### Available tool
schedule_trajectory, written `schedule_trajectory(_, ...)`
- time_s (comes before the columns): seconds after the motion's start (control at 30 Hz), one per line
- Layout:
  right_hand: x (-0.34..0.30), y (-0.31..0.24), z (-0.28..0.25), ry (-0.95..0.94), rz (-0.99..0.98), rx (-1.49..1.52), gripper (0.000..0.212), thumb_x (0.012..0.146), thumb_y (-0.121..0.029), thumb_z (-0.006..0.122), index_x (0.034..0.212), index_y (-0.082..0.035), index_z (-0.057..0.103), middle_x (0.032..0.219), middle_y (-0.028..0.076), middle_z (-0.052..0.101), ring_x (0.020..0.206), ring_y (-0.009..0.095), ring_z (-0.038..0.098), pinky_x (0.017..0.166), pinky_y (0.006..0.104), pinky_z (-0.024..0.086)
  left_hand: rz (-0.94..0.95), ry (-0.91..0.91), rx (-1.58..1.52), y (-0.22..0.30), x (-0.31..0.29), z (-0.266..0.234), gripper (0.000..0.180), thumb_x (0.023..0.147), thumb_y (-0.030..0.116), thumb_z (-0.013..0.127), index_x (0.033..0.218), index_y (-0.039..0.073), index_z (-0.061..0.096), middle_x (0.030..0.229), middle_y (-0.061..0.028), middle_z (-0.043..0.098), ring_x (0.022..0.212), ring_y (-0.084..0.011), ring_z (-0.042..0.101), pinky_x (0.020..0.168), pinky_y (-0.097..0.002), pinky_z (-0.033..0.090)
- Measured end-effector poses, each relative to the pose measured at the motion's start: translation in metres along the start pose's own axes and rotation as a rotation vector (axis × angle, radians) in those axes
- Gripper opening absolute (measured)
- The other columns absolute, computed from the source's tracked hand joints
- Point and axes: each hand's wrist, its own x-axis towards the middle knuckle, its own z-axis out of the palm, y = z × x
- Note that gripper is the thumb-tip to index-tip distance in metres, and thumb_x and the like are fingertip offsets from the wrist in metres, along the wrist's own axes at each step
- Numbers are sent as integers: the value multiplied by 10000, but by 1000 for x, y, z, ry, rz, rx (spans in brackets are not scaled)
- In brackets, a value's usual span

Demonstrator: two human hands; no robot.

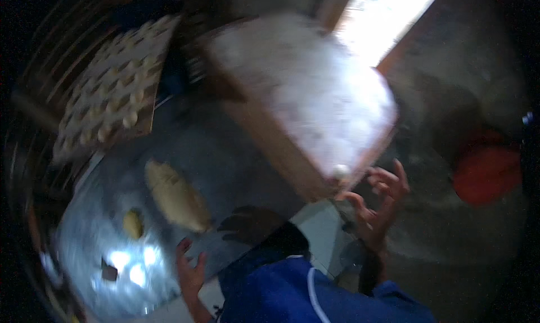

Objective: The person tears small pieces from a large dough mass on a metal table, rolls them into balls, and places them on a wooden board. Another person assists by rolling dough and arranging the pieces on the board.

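Note:
My left hand [191, 269] is over the near edge of a grey metal table [236, 154], fingers apart and nothing in them. Just beyond it lies a long, pale lump of dough [177, 198], with a smaller yellowish dough piece [134, 224] to its left. At the near corner of a flour-dusted wooden table [259, 115], my right hand [379, 202] is raised with its fingers spread and bent. A small white dough ball [340, 170] sits on that corner, close to the fingertips and apart from them. The picture is blurred.
A board [147, 92] with rows of small dough balls stands at the far left, beside slatted racks. A small dark square piece [109, 271] lies on the metal table. To the right is a round red object [487, 174] by the floor. Bright light enters at the far right.

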Motion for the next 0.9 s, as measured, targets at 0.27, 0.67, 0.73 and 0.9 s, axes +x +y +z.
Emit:
schedule_trajectory(0.27,-92,-31,87,-634,11,357,629,845,-138,830,1363,-24,492,1044,115,622,914,227,627,782,360,525,120,385,188,-46,33,69,562,823,129,786,1330,56,555,1189,-182,567,1127,-383,580,989,-471,485)
schedule_trajectory(0.67,-204,-38,315,-1578,1051,695,445,1033,-445,561,1211,-43,626,1018,81,672,879,191,618,763,378,503,298,384,73,-33,17,75,298,879,116,718,1163,39,673,1007,-163,687,884,-338,700,738,-450,570)
schedule_trajectory(0.73,-211,-54,311,-1446,854,729,342,1086,-355,489,1095,-47,637,938,23,612,799,134,543,707,338,467,33,219,-106,-16,-3,48,286,939,220,683,1154,31,684,997,-174,719,896,-313,711,781,-432,563)
schedule_trajectory(0.9,-210,-39,261,-1222,-137,282,267,1036,-232,558,1026,25,631,801,215,650,770,409,660,664,455,477,-441,-122,-1094,-82,59,95,394,1048,395,511,1236,83,662,922,-51,713,771,-232,657,816,-348,532)
